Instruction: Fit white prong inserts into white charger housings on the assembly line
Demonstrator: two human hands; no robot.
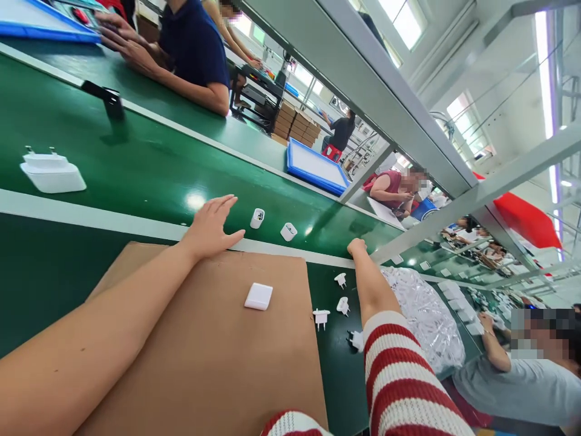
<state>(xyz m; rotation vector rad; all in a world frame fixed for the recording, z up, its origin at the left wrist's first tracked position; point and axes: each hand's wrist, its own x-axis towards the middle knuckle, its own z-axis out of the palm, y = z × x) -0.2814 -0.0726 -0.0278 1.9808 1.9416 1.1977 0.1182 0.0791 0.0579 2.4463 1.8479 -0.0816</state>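
Note:
My left hand (213, 227) is open over the near edge of the green conveyor belt (149, 163), fingers stretched and thumb apart, holding nothing. Just right of it, two white charger housings (257, 218) with open ends lie on the belt. Farther right my right hand (357, 245) reaches to the belt, its fingers curled; whatever they hold is hidden. A white charger block (258, 297) rests on the brown cardboard sheet (218, 357). Several white two-pin plug pieces (321, 318) lie between the cardboard and my right forearm.
A clear plastic bag of white parts (426, 315) sits right of my right arm. On the belt's left lies a white charger with pins (53, 175), near a black bracket (109, 100). Blue-rimmed trays (318, 168) stand across the belt. Co-workers sit opposite and at right.

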